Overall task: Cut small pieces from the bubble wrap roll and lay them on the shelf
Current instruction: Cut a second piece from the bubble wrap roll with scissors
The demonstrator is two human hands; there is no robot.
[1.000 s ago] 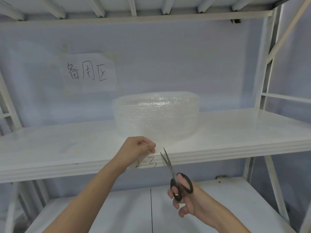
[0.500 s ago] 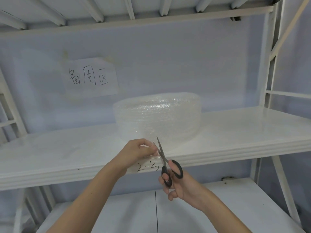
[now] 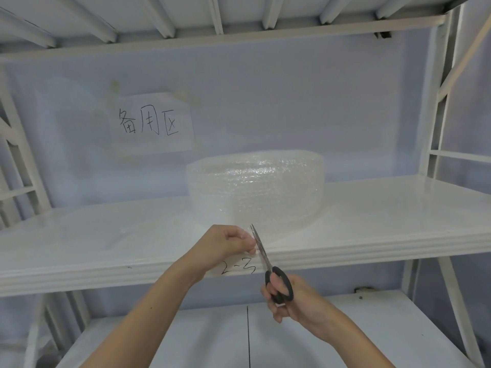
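Head view, the only one: the bubble wrap roll [image 3: 256,192] stands on the middle shelf [image 3: 372,221] against the back wall, and its loose end trails forward to the shelf's front edge. The left hand [image 3: 228,244] pinches that loose end between thumb and curled fingers, just beside the blades. The right hand [image 3: 289,301] has its fingers through the black handles of the scissors [image 3: 265,258], whose blades point up and sit at the film right next to the left fingertips.

The wrap looks very light, soft and floppy, clear and somewhat slick, so I judge it will sag and slide away from the blades unless it is pulled taut; the bubbles would pop under a hard squeeze. The best hold is probably a light pinch at the free edge close to the cut line, as the left hand has it.

As for writing, a paper sign [image 3: 152,123] taped to the wall reads "备用区" in black marker, and a label [image 3: 237,268] on the shelf's front edge reads "2-3".
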